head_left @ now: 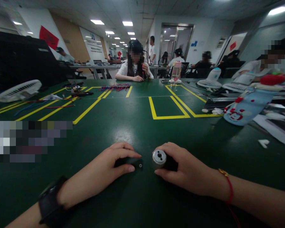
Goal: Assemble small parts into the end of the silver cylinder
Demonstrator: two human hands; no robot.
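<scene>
My right hand (180, 163) is wrapped round a silver metal cylinder (159, 157) that stands upright on the green table. Its round top face has a dark centre hole and smaller holes beside it. My left hand (120, 158) rests on the table to the left, thumb and fingers apart with nothing between them. Just off its fingertips lies a tiny ring-shaped metal part (140, 165), between the two hands and not touched by either.
A blue bottle (249, 106) leans at the right, near white scraps (263, 143) and small fans (209, 83). Coloured wires (116, 87) lie across the table, where a person (135, 63) sits. Another white fan (19, 91) is at left. Yellow tape (172, 118) marks the green tabletop (123, 117).
</scene>
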